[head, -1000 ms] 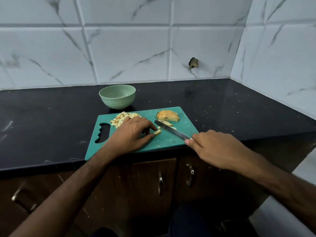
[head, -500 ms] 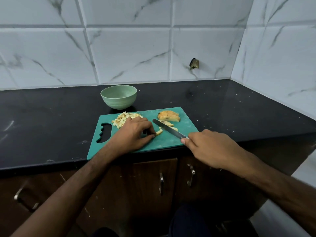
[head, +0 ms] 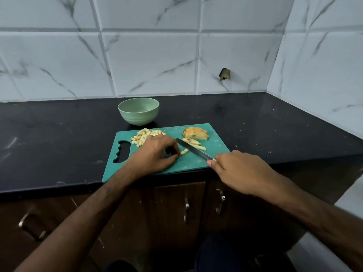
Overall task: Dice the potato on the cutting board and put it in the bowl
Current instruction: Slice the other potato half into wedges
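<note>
On a teal cutting board (head: 216,148) at the front edge of a black tabletop (head: 59,138), a pale yellow potato lies in three states: a heap of small diced cubes (head: 144,137) at the far left, brown-skinned slices (head: 196,133) fanned at the far right, and thin strips (head: 193,144) between them. The left hand (head: 155,154), fingers curled, pinches the end of a short strip (head: 184,152), while the right hand (head: 241,171) grips a knife (head: 193,150) whose blade lies just beside those fingertips. A pale green bowl (head: 138,110) stands just behind the board; no writing is readable.
</note>
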A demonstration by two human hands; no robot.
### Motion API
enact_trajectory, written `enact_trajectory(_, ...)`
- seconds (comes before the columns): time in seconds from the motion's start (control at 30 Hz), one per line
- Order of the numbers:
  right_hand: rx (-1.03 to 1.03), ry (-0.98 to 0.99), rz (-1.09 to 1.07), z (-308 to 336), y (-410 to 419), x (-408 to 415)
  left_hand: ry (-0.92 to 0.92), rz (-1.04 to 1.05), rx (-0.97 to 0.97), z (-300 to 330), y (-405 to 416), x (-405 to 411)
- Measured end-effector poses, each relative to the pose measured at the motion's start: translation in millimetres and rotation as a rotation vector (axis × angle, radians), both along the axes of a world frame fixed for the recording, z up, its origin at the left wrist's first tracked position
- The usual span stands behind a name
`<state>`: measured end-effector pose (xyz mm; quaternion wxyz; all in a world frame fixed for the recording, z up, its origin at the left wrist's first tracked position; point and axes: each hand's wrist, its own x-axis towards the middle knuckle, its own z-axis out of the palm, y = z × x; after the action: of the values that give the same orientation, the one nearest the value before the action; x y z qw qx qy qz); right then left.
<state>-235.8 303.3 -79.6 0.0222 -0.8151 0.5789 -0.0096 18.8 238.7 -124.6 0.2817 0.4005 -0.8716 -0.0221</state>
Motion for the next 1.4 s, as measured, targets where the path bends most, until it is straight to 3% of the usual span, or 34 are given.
enact_trajectory(0.3, 0.001, 0.021, 0.023, -15, 2, 11, 0.104, 0.006, 0.027, 4, 7, -4)
enact_trajectory(0.73, -0.087, 0.069, 0.038, -21, 13, 11, 0.115, 0.021, 0.034, 4, 7, -4)
enact_trajectory(1.4, 0.087, -0.061, 0.017, -10, -7, 20, 0.096, 0.046, 0.003, -3, 3, -1)
